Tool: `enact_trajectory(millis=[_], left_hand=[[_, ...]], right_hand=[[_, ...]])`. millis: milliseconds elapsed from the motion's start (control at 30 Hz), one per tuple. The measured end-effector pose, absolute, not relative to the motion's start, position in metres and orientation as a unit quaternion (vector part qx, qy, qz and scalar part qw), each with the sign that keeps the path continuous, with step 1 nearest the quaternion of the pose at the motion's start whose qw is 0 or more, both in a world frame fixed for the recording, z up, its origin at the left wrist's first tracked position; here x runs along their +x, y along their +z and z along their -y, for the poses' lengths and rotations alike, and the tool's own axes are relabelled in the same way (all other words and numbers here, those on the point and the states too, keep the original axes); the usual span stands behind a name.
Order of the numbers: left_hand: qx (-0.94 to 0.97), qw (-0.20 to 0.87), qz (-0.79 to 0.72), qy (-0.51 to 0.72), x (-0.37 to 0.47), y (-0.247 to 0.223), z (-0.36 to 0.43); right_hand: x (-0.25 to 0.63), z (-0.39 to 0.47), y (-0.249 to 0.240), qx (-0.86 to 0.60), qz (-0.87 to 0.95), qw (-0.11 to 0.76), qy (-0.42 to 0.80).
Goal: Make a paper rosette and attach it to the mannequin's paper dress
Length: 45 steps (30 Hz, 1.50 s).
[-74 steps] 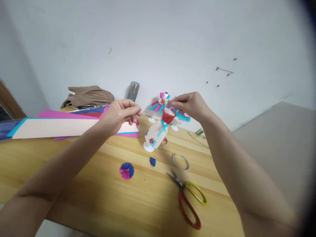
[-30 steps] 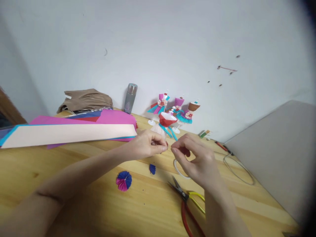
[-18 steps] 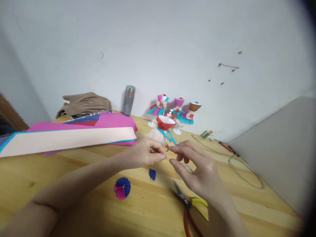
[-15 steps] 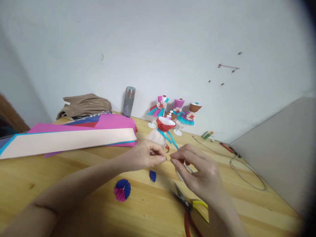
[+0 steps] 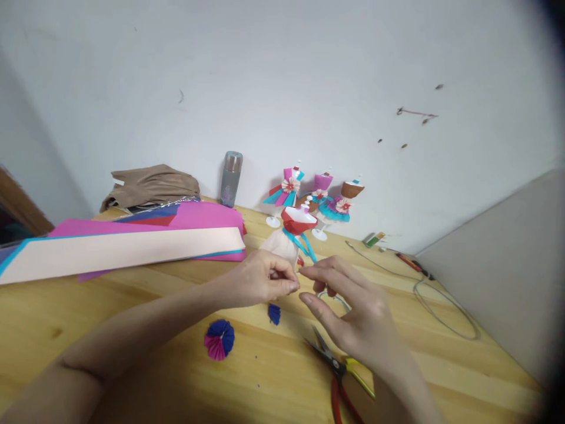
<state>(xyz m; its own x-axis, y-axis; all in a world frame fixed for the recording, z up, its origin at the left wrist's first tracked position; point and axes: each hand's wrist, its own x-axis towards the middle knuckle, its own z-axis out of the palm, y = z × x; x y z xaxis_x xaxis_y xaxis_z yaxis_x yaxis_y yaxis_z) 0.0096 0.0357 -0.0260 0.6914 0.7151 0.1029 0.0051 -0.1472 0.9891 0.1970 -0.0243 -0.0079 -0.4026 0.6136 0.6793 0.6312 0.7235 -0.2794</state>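
- Two hands meet just above the middle of the desk (image 5: 88, 330), fingertips almost touching each other.
- The left hand (image 5: 260, 280) has thumb and forefinger pinched together on something tiny; what it is cannot be told, since the fingers hide it.
- The right hand (image 5: 353, 312) is loosely spread, its forefinger and thumb reaching left toward that pinch, closed on nothing visible.
- The doll (image 5: 293, 238), a paper-dressed figure with a red top, pale skirt and blue ribbon, stands upright just behind the two hands, toward the desk's far edge. Its long axis runs straight up.
- The left hand is nearer to the doll, its knuckles just in front of the skirt; the right fingertips lie just right of the skirt's hem.
- Three more dolls (image 5: 318, 197) stand by the far edge against the wall, beside a flask (image 5: 231, 178).
- Paper sheets (image 5: 123, 247) lie along the left side, with a folded cloth (image 5: 150, 184) behind them at the far left corner.
- A rosette (image 5: 219, 340) and a small blue scrap (image 5: 274, 313) lie near the front, below the left hand.
- Scissors (image 5: 339, 377) lie under the right wrist, and a tape ring (image 5: 342, 299) is partly hidden behind that hand.
- A wire (image 5: 441, 306) loops along the right edge.
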Motion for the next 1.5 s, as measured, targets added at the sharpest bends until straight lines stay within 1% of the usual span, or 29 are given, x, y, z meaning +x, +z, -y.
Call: enact_trajectory(millis=[400,600,767,867,1067,1167,1233,1333,1500], left_hand=[[0.716,0.589,-0.228,0.298,0.008,-0.029,-0.037],[0.711,0.591,-0.255,0.282,0.007,-0.026,-0.037],[0.751,0.515,-0.268,0.314,0.003,-0.012,-0.036],[0.771,0.444,-0.322,0.324,-0.005,-0.007,-0.041],[0.747,0.433,-0.329,0.382,-0.02,0.004,-0.069],[0.762,0.383,-0.348,0.389,-0.021,0.011,-0.093],[0.772,0.395,-0.334,0.37,-0.02,0.011,-0.109],[0.775,0.462,-0.267,0.338,-0.015,0.006,-0.128],[0.766,0.553,-0.171,0.282,-0.004,-0.002,-0.138]], right_hand=[[0.197,0.023,-0.009,-0.369,0.847,0.381,-0.005],[0.193,0.02,-0.008,-0.375,0.846,0.376,-0.055],[0.186,0.02,-0.01,-0.381,0.832,0.39,-0.1],[0.185,0.024,-0.007,-0.38,0.82,0.41,-0.12],[0.194,0.018,0.002,-0.42,0.782,0.443,-0.126],[0.198,0.0,0.002,-0.448,0.763,0.456,-0.095],[0.2,-0.013,-0.001,-0.467,0.755,0.457,-0.062],[0.201,-0.027,-0.005,-0.499,0.743,0.445,-0.018],[0.198,-0.035,-0.008,-0.52,0.729,0.445,0.007]])
